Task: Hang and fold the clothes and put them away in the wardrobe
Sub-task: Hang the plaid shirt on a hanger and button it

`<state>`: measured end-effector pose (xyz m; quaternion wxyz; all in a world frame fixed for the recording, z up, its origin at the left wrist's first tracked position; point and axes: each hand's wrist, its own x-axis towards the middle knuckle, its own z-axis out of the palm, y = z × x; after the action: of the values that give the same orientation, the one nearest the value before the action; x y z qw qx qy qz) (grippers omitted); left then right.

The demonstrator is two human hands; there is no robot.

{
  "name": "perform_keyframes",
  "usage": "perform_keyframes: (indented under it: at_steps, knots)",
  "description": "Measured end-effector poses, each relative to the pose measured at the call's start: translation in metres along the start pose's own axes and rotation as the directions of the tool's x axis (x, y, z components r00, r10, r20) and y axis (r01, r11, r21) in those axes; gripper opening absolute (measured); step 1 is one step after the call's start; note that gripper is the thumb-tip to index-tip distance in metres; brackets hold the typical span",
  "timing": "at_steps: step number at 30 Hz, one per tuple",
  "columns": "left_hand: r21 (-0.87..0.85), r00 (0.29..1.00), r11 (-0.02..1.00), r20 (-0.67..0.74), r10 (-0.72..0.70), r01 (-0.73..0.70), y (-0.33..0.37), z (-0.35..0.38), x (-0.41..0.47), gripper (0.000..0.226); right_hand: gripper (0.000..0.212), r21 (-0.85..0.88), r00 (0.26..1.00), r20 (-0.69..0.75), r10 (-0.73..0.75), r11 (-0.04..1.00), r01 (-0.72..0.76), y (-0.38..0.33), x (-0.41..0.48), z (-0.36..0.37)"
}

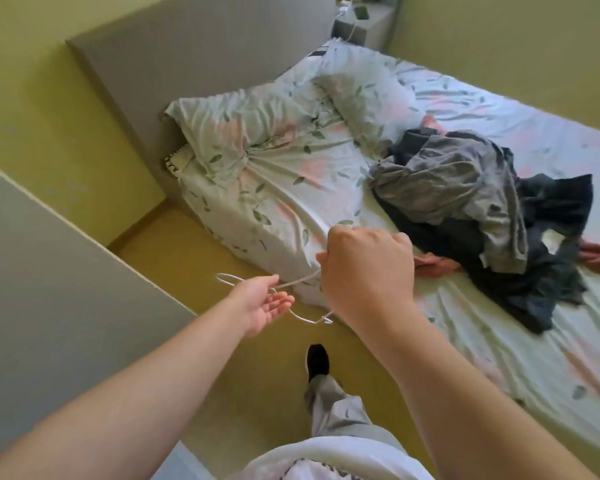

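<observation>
- Clothes pile (458, 188): crumpled heap, mid-right of frame, lying on the bed (274, 188). Grey garment on top, dark blue/black ones (551, 202) under and to the right of it, a pink piece (433, 265) sticking out at the lower-left edge. Nothing folded or hung yet.
- Hanger (297, 279): thin white wire type, centre of frame, held up between both hands, over the bed's near corner and the floor (194, 244). One end loop pokes out to the left, past the L hand.
- Left hand (264, 299): palm up, fingers nearly straight and relaxed, wire lying across them. No firm grip seen.
- Right hand (368, 268): back of hand to camera, fingers curled into a fist, gripping the hanger's other end. Just left of the pile, not touching the clothes.
- Bed: leaf-and-pink print sheet, wrinkled. Two pillows w/ same print, one (236, 123) upper centre against the grey headboard (187, 57), another (361, 88) to its right.
- Top of frame: small bedside unit (368, 15) w/ dark items and a white cable; too small to name.
- Bottom centre: person's leg in grey trousers (336, 407), black shoe (317, 362) on the floor.
- Left edge: flat grey panel (49, 271); can't tell what it belongs to.
</observation>
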<state>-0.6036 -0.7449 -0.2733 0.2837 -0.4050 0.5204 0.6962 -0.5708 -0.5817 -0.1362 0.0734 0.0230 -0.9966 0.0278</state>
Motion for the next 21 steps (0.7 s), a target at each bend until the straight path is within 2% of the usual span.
perform_keyframes:
  at_steps: [3, 6, 7, 13, 17, 19, 21]
  knots:
    - [0.108, 0.999, 0.994, 0.053, -0.009, 0.003, 0.013, 0.049, 0.019, 0.021, 0.027, -0.062, 0.985, 0.044, 0.167, 0.984, -0.165, 0.035, 0.014, 0.003]
    - [0.201, 0.995, 0.979, 0.091, -0.028, 0.009, 0.031, 0.094, 0.033, 0.028, 0.006, -0.062, 0.927, 0.212, 0.309, 0.951, -0.303, 0.066, 0.034, 0.003]
    - [0.234, 0.994, 0.972, 0.104, -0.029, 0.004, 0.039, 0.108, 0.037, 0.028, 0.01, -0.081, 0.896, 0.281, 0.344, 0.939, -0.335, 0.076, 0.042, 0.003]
    - [0.483, 0.979, 0.864, 0.198, 0.053, -0.144, 0.097, 0.187, 0.057, 0.032, 0.019, -0.156, 0.738, 0.544, 0.399, 0.912, -0.379, 0.123, 0.102, 0.022]
    - [0.622, 0.943, 0.711, 0.267, 0.199, -0.327, 0.144, 0.23, 0.083, 0.031, 0.006, -0.08, 0.636, 0.686, 0.354, 0.905, -0.418, 0.152, 0.15, 0.052]
    - [0.708, 0.908, 0.567, 0.317, 0.275, -0.42, 0.168, 0.248, 0.1, 0.029, 0.003, -0.018, 0.57, 0.755, 0.326, 0.878, -0.478, 0.165, 0.173, 0.068]
    - [0.77, 0.869, 0.411, 0.386, 0.31, -0.488, 0.19, 0.266, 0.117, 0.031, 0.005, 0.059, 0.534, 0.789, 0.304, 0.828, -0.558, 0.177, 0.193, 0.086]
